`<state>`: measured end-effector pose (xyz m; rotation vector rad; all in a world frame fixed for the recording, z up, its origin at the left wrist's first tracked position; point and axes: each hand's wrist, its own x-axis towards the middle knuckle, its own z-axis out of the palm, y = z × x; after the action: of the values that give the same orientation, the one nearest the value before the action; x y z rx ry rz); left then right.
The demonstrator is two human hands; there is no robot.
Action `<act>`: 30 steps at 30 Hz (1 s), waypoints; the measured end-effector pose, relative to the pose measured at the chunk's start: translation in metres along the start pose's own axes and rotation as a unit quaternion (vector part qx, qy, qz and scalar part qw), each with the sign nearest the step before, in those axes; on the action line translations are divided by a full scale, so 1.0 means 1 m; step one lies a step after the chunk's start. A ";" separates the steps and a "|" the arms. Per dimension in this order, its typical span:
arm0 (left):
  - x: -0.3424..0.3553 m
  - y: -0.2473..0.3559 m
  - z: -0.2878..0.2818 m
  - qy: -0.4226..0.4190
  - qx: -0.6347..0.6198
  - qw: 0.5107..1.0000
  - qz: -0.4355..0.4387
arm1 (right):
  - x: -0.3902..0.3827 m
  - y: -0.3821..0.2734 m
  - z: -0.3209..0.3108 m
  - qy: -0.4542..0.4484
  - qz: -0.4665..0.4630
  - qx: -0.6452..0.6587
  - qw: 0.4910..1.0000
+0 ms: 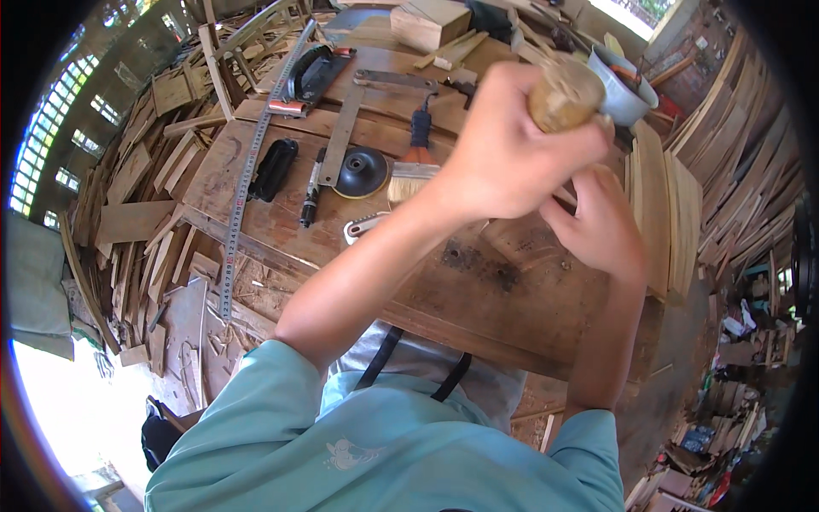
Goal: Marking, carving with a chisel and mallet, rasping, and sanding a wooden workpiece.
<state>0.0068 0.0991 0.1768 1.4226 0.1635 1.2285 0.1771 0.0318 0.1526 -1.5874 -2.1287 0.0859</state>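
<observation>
While our left hand wraps its fingers tightly around a rounded, pale-brown wooden piece, raised above the far right part of a worn brown wooden workbench, our right hand sits just below, its fingers bent inward; we cannot tell whether the right holds anything, since its fingertips are partly hidden; to the left of our hands lie a wide brush with pale bristles, a round black disc, a jointed flat metal bar and a slim black marker; farther left, we see a black oblong object beside a long silver measuring rule; beyond our hands stand a pale wooden block and a grey-white bucket, with curved wooden planks on the right.
</observation>
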 end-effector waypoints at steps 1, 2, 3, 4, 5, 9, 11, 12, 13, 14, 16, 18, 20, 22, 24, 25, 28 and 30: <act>0.003 0.002 0.005 -0.002 0.014 1.000 -0.010 | -0.001 0.001 0.000 0.001 -0.008 -0.005 1.000; 0.008 -0.002 0.006 -0.012 0.051 0.998 -0.030 | -0.002 0.002 0.001 0.017 -0.019 0.000 1.000; 0.010 -0.002 0.009 -0.014 0.062 0.998 -0.006 | -0.002 0.000 0.001 0.032 -0.028 0.009 0.999; 0.011 -0.002 0.009 -0.016 0.073 0.997 0.017 | -0.001 -0.001 -0.001 0.030 -0.031 0.008 0.999; 0.010 -0.003 0.006 -0.013 0.072 0.997 0.018 | 0.001 -0.003 -0.003 0.010 -0.014 0.018 1.000; 0.013 -0.005 0.002 -0.003 0.033 0.999 -0.004 | 0.003 -0.002 0.000 0.003 -0.005 0.039 0.999; 0.015 -0.003 0.004 -0.009 0.037 0.999 0.010 | 0.003 -0.002 -0.001 0.001 0.006 0.039 0.999; 0.014 -0.002 0.003 0.004 0.033 0.999 0.004 | 0.002 -0.001 -0.001 0.000 0.014 0.038 0.999; 0.013 -0.002 0.003 0.016 0.028 0.999 -0.001 | 0.001 0.001 0.000 -0.002 0.018 0.039 0.999; 0.013 -0.004 0.004 0.015 0.026 1.000 -0.005 | 0.001 0.002 0.001 0.008 0.009 0.033 0.999; 0.016 -0.005 0.002 0.003 0.040 0.999 -0.012 | 0.001 0.003 0.003 0.019 0.003 0.028 0.999; 0.016 -0.002 0.001 0.000 0.042 0.999 -0.015 | 0.000 0.002 -0.001 -0.005 0.023 0.038 0.999; 0.013 -0.007 0.004 -0.003 0.042 0.999 -0.017 | 0.001 0.002 -0.002 -0.001 0.019 0.036 0.999; 0.003 -0.029 0.001 0.019 0.052 0.998 -0.034 | 0.003 0.003 0.000 0.002 0.006 0.037 0.999; 0.000 -0.045 -0.005 0.027 0.056 0.997 -0.039 | 0.003 0.007 0.004 -0.008 0.023 0.050 0.998; 0.000 -0.029 -0.003 0.034 0.046 0.998 -0.015 | 0.002 0.009 0.004 -0.008 0.030 0.049 0.998; 0.015 0.016 0.004 0.030 0.046 0.991 0.119 | -0.002 0.008 0.004 0.027 -0.028 0.019 0.999; 0.006 0.025 0.013 0.009 -0.041 0.999 0.028 | -0.003 0.005 0.002 0.003 0.013 0.038 0.999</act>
<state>0.0050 0.0876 0.2030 1.3518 0.0855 1.2801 0.1809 0.0316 0.1479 -1.5709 -2.0745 0.1673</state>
